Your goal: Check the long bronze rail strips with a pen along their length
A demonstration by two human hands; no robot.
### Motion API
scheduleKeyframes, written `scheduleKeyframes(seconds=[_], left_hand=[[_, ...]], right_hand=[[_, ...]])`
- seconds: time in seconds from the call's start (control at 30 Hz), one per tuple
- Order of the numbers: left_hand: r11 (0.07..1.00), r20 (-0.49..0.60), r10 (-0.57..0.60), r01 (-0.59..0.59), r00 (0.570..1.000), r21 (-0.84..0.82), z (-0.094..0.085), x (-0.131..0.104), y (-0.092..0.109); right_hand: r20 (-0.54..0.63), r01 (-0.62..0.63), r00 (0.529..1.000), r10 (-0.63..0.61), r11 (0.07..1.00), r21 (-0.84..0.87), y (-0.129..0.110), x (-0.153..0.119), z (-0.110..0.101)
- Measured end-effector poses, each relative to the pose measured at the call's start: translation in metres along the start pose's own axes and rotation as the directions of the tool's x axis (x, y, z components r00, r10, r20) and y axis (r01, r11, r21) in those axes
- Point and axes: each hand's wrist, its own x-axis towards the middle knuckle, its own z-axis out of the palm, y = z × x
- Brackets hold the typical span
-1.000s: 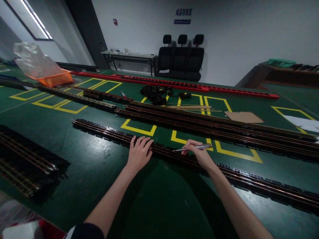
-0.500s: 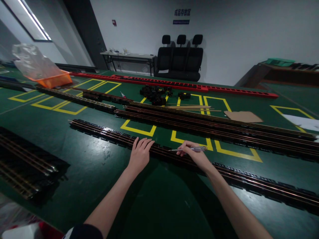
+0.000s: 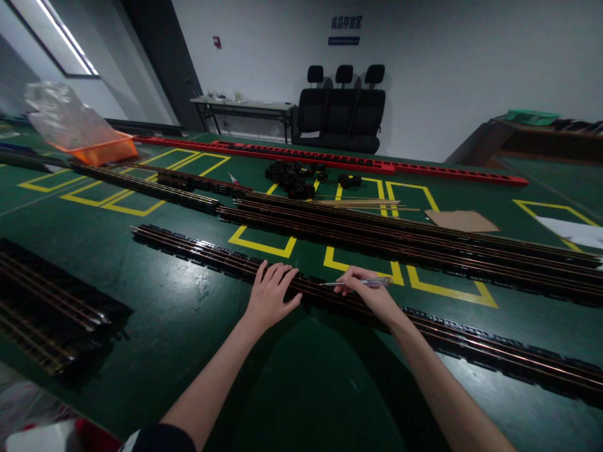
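A long black track-like strip with shiny copper-coloured rails (image 3: 211, 255) runs across the green table in front of me. My left hand (image 3: 273, 292) rests on it with fingers spread, the thumb out to the right along the near edge. Just to the right, my right hand (image 3: 355, 282) grips a slim screwdriver (image 3: 377, 282) with a clear handle. Its thin shaft points left, and the tip is over the strip between my hands. Whether the tip touches the strip I cannot tell.
More railed strips (image 3: 400, 235) lie beyond, with others (image 3: 47, 307) at left. Behind are black parts (image 3: 294, 179), thin sticks (image 3: 362, 203), cardboard (image 3: 461, 220) and a long red frame (image 3: 447, 174). An orange bin (image 3: 103, 150) with a plastic bag stands far left.
My left hand has shifted slightly right and its thumb has spread out to the side. My right hand and the screwdriver stay almost where they were.
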Motion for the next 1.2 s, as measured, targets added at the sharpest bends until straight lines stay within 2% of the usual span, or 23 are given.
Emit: scheduleKeyframes(seconds=[0.2, 0.6, 0.8, 1.2], left_hand=[[0.998, -0.018, -0.026, 0.026, 1.000, 0.052, 0.0041, 0.0003, 0.0034], [0.999, -0.022, -0.004, 0.005, 1.000, 0.042, 0.0014, 0.0030, 0.0080], [0.999, -0.049, -0.010, 0.012, 0.999, 0.045, 0.0005, 0.0030, 0.0056], [0.997, -0.033, -0.037, 0.039, 0.999, 0.068, -0.0012, 0.0025, 0.0012]], right_hand=[[-0.008, -0.004, 1.000, 0.004, 1.000, 0.002, 0.0008, 0.0006, -0.0009], [-0.035, 0.012, 0.999, -0.013, 1.000, -0.018, 0.0017, 0.0005, -0.0012], [-0.032, 0.002, 0.999, -0.002, 1.000, -0.014, 0.0014, 0.0008, -0.0033], [-0.033, 0.000, 0.999, -0.001, 1.000, -0.025, 0.0013, 0.0003, -0.0071]])
